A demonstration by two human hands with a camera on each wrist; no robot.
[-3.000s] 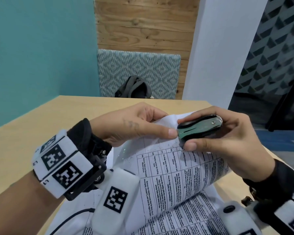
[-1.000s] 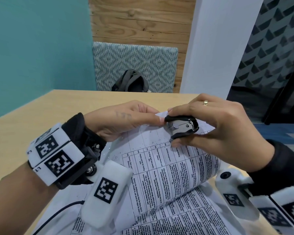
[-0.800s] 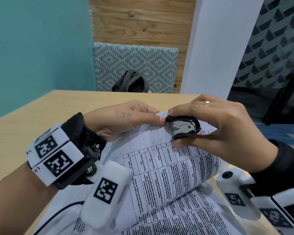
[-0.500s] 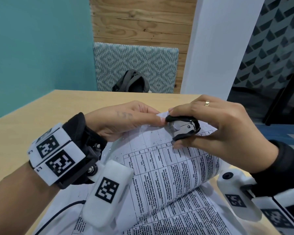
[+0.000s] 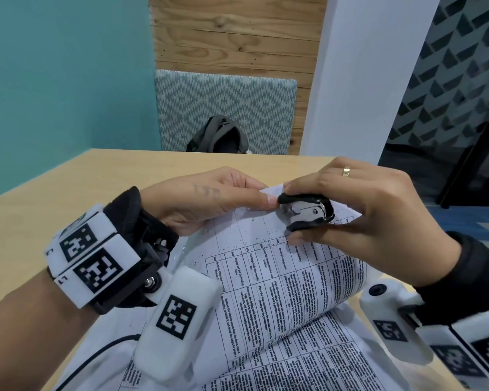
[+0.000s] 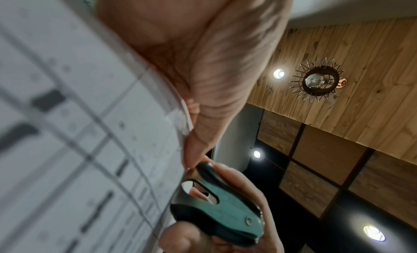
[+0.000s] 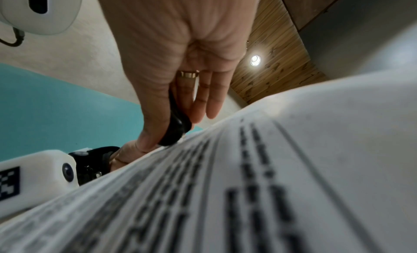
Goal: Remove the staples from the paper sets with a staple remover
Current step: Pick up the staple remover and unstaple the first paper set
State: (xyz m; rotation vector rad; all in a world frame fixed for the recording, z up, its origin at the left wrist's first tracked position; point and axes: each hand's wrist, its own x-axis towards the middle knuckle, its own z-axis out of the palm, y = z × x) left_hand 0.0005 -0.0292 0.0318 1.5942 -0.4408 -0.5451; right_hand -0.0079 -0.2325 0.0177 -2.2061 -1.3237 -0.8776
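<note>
- One staple remover (image 5: 308,211), teal-sided with black grips, at the top corner of the lifted paper set (image 5: 280,277); its metal claws touch the sheet
- Two hands raised above the wooden table (image 5: 54,193); the right hand (image 5: 364,215) squeezes the remover between thumb and fingers, knuckles upward
- The left hand (image 5: 209,201) pinches the same paper corner, its thumb tip just beside the remover

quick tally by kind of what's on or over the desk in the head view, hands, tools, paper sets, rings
hands: 2, the left hand pinching the paper corner and the right hand gripping the tool
staple remover: 1
paper sets: 1 clearly seen, the printed paper set; sheets below may be another, cannot tell
ring: 1
total: 5
</note>
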